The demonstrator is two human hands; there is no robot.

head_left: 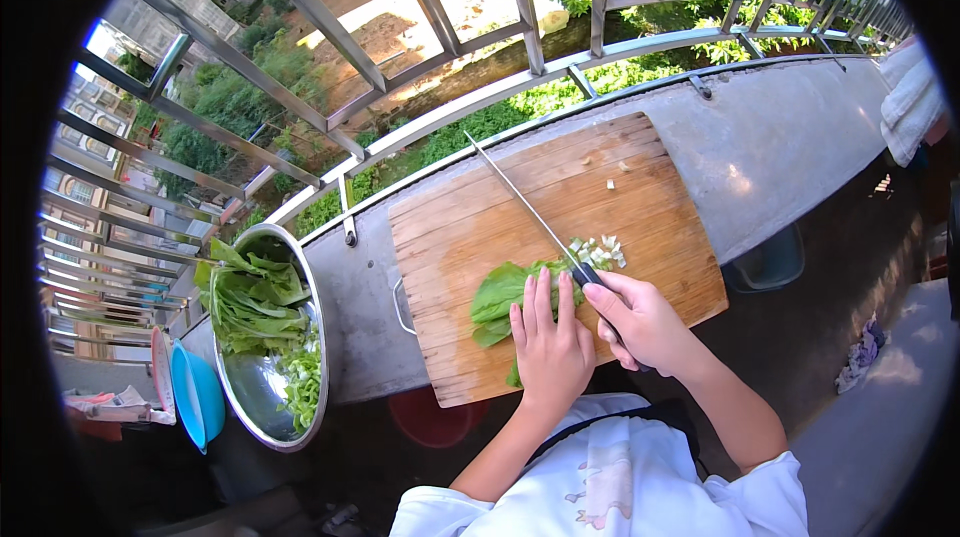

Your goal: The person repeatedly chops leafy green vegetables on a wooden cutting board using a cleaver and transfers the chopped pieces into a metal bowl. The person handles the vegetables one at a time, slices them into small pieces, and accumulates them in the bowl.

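Note:
A bunch of green leafy lettuce (497, 299) lies on the wooden cutting board (620, 222). My left hand (552, 342) rests over the leaves, fingers stretched out and pressing them down. In my right hand (645, 325) is the black handle of a long kitchen knife (530, 209). Its blade points away to the upper left, across the leaves near my left fingertips. Small chopped pale-green pieces (602, 253) sit just right of the blade. Part of the lettuce is hidden beneath my left hand.
Left of the board stands a metal bowl (318, 377) with whole leaves (255, 297) and chopped greens (303, 382). Beyond it is a blue basin (196, 397). The board lies on a concrete ledge (770, 137) along a metal railing (455, 117). A red basin (437, 419) is below.

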